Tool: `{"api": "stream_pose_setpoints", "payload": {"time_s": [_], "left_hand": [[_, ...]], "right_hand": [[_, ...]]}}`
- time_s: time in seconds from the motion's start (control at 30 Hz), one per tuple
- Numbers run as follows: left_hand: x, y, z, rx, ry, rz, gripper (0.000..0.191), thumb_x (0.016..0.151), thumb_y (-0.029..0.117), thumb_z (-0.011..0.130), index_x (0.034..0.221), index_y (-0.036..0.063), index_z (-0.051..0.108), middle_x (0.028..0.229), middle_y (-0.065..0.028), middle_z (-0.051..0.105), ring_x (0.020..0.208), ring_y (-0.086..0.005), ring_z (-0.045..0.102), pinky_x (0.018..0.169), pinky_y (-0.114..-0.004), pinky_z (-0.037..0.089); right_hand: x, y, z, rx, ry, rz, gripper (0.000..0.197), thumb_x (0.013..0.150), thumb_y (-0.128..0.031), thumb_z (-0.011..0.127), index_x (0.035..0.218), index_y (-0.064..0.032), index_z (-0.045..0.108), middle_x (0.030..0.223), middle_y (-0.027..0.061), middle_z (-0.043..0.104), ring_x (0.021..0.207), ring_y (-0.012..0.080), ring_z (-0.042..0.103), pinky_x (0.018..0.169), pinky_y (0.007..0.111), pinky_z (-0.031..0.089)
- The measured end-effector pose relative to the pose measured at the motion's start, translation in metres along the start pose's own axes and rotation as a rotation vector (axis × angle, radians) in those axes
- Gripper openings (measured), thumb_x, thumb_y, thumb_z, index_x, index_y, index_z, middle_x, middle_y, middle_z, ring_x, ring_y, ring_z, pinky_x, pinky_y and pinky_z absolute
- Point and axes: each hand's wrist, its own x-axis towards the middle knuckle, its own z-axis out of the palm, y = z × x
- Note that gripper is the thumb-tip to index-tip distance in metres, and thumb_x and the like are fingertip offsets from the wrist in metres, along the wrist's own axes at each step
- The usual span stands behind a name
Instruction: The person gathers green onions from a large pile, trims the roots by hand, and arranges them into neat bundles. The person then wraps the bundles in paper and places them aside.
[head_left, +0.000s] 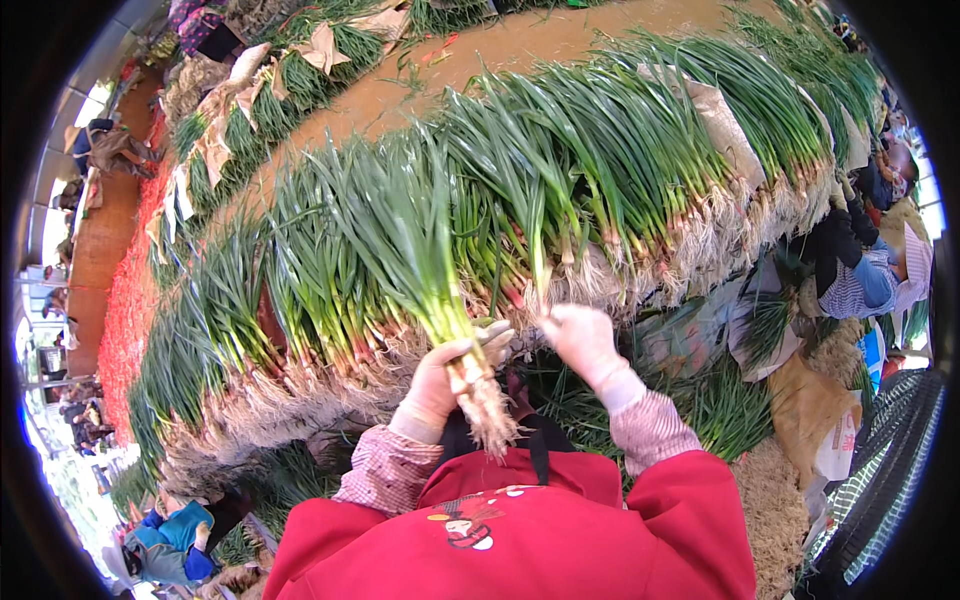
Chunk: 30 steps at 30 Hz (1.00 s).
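My left hand (435, 375), in a pale glove, is closed around a bunch of green onions (442, 300); its leaves point up and away, and its whitish roots hang toward my red apron. My right hand (581, 337), also in a pale glove, is just to the right, its fingers closed on the root end of a single green onion (538, 255). That stalk's leaves reach up over the long row of green onions (330, 307) laid side by side before me, roots toward me.
A wet brown floor (375, 105) runs beyond the row. More onion bundles (307, 82) lie at the upper left, near red material (139, 300). Co-workers are at the lower left (176, 540) and right (862, 270). A brown sack (806, 409) lies to my right.
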Motion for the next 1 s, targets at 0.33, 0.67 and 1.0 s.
{"api": "stream_pose_setpoints", "payload": {"time_s": [0.33, 0.67, 1.0], "left_hand": [[-0.003, -0.024, -0.028, -0.021, 0.033, -0.148, 0.040, 0.081, 0.015, 0.056, 0.116, -0.0042, 0.052, 0.097, -0.0150, 0.062, 0.084, -0.0256, 0.060, 0.080, -0.039, 0.052], [-0.031, 0.016, -0.037, 0.145, 0.062, -0.214, 0.053, 0.083, 0.011, 0.058, 0.131, -0.0057, 0.042, 0.101, -0.0171, 0.065, 0.081, -0.0229, 0.065, 0.073, -0.031, 0.056], [-0.111, 0.070, -0.009, 0.224, -0.002, 0.163, 0.066, 0.069, 0.014, 0.068, 0.128, -0.0035, 0.044, 0.090, -0.0108, 0.062, 0.070, -0.0199, 0.058, 0.059, -0.032, 0.051]], "right_hand": [[-0.009, 0.006, 0.031, 1.431, -0.674, 0.487, 0.031, 0.095, -0.028, 0.050, 0.109, -0.0040, 0.064, 0.082, -0.0013, 0.063, 0.060, 0.0041, 0.052, 0.054, 0.017, 0.040], [-0.040, -0.036, 0.012, 1.798, -0.538, 0.831, 0.024, 0.097, -0.017, 0.050, 0.109, 0.0008, 0.060, 0.098, 0.0061, 0.067, 0.084, 0.0128, 0.066, 0.066, 0.021, 0.055], [-0.044, 0.102, -0.026, 0.179, -0.701, 0.494, 0.030, 0.089, -0.029, 0.060, 0.104, -0.0028, 0.060, 0.094, 0.0121, 0.065, 0.088, 0.0249, 0.065, 0.072, 0.036, 0.052]]}}
